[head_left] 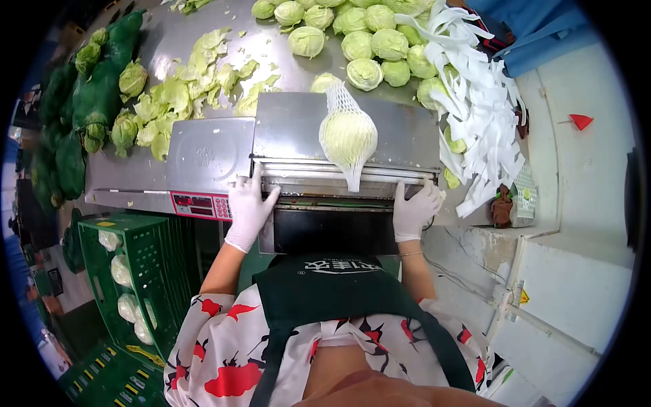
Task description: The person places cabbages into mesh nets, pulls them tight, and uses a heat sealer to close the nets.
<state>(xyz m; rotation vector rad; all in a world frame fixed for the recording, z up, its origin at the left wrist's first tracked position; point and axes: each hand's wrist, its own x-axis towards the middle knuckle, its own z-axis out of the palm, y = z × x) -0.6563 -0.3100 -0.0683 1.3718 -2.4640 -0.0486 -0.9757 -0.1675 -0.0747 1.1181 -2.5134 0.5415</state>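
A pale green cabbage (347,139) in a white mesh sleeve (342,102) rests on the metal plate of a bench machine (288,125). The sleeve's lower tail lies across the metal bar (305,168) along the machine's front. My left hand (249,209), in a white glove, is at the bar's left end with its fingers apart. At the right end is my right hand (415,211), also gloved, thumb and fingers spread at the front edge. Neither hand appears to hold anything. The undersides of both hands are hidden.
A scale (210,152) with a red keypad stands left of the machine. Loose leaves (180,88) and green net sacks (108,78) lie farther left. Several cabbages (366,73) sit at the back, beside a heap of white sleeves (478,115). Green crates (146,271) stand lower left.
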